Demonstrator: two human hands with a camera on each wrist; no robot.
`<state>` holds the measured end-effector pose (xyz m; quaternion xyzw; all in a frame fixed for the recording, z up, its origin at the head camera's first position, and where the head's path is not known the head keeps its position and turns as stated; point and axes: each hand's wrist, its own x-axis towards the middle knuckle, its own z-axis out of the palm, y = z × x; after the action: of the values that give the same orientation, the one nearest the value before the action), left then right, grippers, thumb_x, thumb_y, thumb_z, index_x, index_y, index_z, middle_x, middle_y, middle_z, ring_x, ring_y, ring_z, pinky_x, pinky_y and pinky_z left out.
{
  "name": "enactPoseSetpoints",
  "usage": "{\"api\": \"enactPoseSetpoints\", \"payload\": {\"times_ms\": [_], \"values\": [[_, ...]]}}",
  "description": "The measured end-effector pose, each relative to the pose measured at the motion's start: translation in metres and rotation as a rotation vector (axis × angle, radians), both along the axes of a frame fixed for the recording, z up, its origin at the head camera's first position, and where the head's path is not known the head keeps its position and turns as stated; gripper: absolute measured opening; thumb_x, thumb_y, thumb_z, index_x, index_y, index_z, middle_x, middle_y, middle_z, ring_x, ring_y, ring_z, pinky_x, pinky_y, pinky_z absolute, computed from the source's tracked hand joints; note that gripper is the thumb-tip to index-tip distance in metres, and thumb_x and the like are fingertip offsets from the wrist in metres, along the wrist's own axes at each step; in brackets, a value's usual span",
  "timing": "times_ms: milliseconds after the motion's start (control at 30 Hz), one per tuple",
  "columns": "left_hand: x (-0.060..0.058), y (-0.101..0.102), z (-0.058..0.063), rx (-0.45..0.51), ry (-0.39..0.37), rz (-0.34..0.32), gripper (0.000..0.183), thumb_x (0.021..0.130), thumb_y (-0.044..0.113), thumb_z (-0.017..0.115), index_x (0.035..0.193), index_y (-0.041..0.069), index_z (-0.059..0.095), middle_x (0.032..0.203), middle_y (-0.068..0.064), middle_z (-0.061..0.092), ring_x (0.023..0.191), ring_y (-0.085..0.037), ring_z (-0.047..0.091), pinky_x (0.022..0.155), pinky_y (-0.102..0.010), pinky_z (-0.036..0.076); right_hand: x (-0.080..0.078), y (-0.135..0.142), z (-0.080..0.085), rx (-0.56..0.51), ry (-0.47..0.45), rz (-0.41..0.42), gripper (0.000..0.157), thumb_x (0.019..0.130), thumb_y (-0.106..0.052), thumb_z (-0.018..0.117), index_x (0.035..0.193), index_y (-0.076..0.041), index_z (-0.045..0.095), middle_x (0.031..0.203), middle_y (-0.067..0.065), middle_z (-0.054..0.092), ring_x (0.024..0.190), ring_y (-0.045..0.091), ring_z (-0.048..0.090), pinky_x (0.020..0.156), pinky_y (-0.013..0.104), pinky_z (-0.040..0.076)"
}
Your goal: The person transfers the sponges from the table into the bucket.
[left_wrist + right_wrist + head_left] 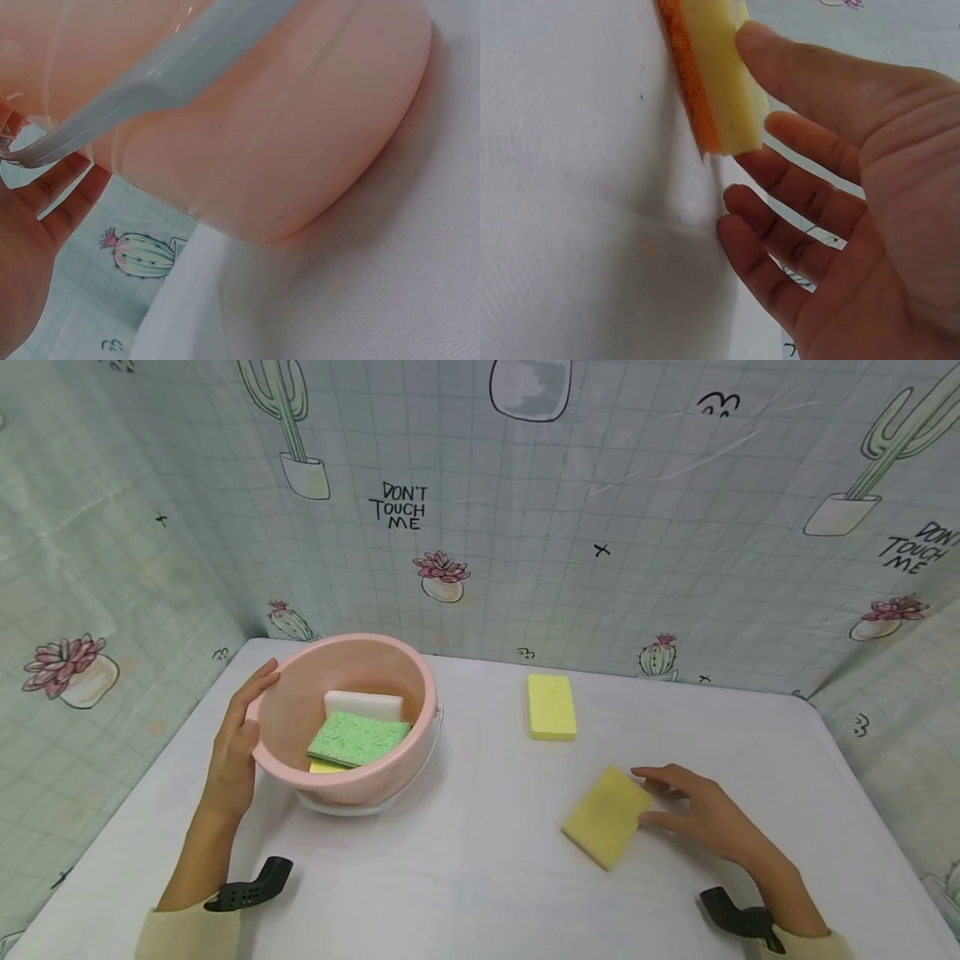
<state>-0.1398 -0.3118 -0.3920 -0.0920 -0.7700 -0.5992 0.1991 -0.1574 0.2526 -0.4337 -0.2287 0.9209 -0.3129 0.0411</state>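
Note:
At the left stands a pink bucket (390, 781), its pale handle (341, 809) hanging down the near side. My left hand (234, 760) rests against its left side, fingers extended along the outside by the rim. In the left wrist view the bucket's wall hides some fingertips. Inside the bucket lie a green sponge (358, 739), a white block (363, 704) and a yellow piece (327, 767). My right hand (697, 810) is at the right corner of a yellow sponge (606, 817), fingers spread, thumb tip at its edge. The right wrist view shows an orange layer (686, 82) under the yellow.
A second yellow sponge (551, 707) lies farther back on the white table (480, 893). Patterned sheets with cactus drawings (525, 510) rise behind the table and at both sides.

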Motion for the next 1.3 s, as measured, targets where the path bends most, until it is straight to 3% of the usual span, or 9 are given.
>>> {"api": "enactPoseSetpoints", "payload": {"times_ms": [100,267,433,567,800,1067,1200,1300], "values": [[0.0,0.0,0.001,-0.002,-0.006,0.001,0.054,0.095,0.035,0.037,0.144,0.011,0.041,0.155,0.003,0.026,0.141,-0.019,0.02,0.112,-0.039,0.018,0.0,-0.002,-0.001,-0.037,0.006,0.066,0.066,0.078,-0.036,0.077,0.137,-0.017,0.052,0.128,-0.004,0.054,0.105,0.013,0.054,0.086,0.028,0.048],[0.0,0.0,0.001,0.01,0.002,-0.007,0.055,0.095,0.034,0.038,0.144,0.01,0.04,0.155,0.003,0.026,0.141,-0.02,0.02,0.112,-0.039,0.019,0.0,-0.006,-0.002,-0.066,-0.007,0.182,0.071,0.079,-0.035,0.077,0.141,-0.02,0.047,0.151,0.002,0.032,0.129,0.014,0.039,0.091,0.02,0.041],[0.0,0.0,0.0,0.006,0.012,-0.003,0.055,0.095,0.035,0.038,0.144,0.01,0.041,0.155,0.002,0.026,0.141,-0.02,0.021,0.112,-0.039,0.019,0.001,-0.01,-0.002,-0.06,-0.016,0.206,0.072,0.078,-0.035,0.078,0.142,-0.024,0.046,0.155,-0.002,0.025,0.139,0.014,0.025,0.099,0.009,0.024],[0.0,0.0,0.0,0.028,0.025,-0.014,0.055,0.095,0.035,0.04,0.144,0.009,0.041,0.155,0.001,0.027,0.141,-0.021,0.02,0.111,-0.038,0.016,0.002,-0.012,-0.005,-0.056,-0.026,0.217,0.071,0.079,-0.033,0.078,0.142,-0.026,0.046,0.155,-0.002,0.024,0.139,0.013,0.023,0.1,0.008,0.02],[0.001,0.0,0.0,0.03,0.022,-0.015,0.055,0.094,0.035,0.04,0.144,0.01,0.041,0.154,0.002,0.027,0.141,-0.02,0.02,0.111,-0.039,0.016,0.003,-0.013,-0.007,-0.052,-0.051,0.249,0.07,0.079,-0.022,0.079,0.142,-0.025,0.046,0.153,0.001,0.029,0.136,0.019,0.032,0.1,0.014,0.028],[0.002,0.0,0.001,0.01,0.006,-0.001,0.054,0.095,0.036,0.039,0.143,0.012,0.042,0.155,0.003,0.027,0.141,-0.02,0.02,0.112,-0.04,0.016,0.004,-0.012,-0.007,-0.082,-0.025,0.289,0.073,0.077,0.001,0.075,0.141,-0.021,0.048,0.147,0.003,0.039,0.126,0.011,0.043,0.089,0.021,0.043],[0.002,0.001,0.002,0.015,0.012,-0.01,0.054,0.095,0.034,0.039,0.143,0.011,0.042,0.155,0.0,0.026,0.141,-0.021,0.02,0.112,-0.039,0.015,0.002,-0.012,-0.008,-0.11,-0.003,0.297,0.066,0.079,-0.008,0.078,0.138,-0.017,0.05,0.142,0.006,0.044,0.108,0.01,0.051,0.078,0.025,0.048],[0.001,0.002,0.003,0.007,0.016,-0.016,0.053,0.095,0.033,0.038,0.144,0.011,0.041,0.155,0.0,0.026,0.141,-0.021,0.02,0.112,-0.038,0.017,0.002,-0.012,-0.006,-0.105,-0.008,0.26,0.063,0.079,-0.019,0.08,0.136,-0.02,0.053,0.139,0.002,0.047,0.099,0.008,0.052,0.076,0.026,0.048]]}}
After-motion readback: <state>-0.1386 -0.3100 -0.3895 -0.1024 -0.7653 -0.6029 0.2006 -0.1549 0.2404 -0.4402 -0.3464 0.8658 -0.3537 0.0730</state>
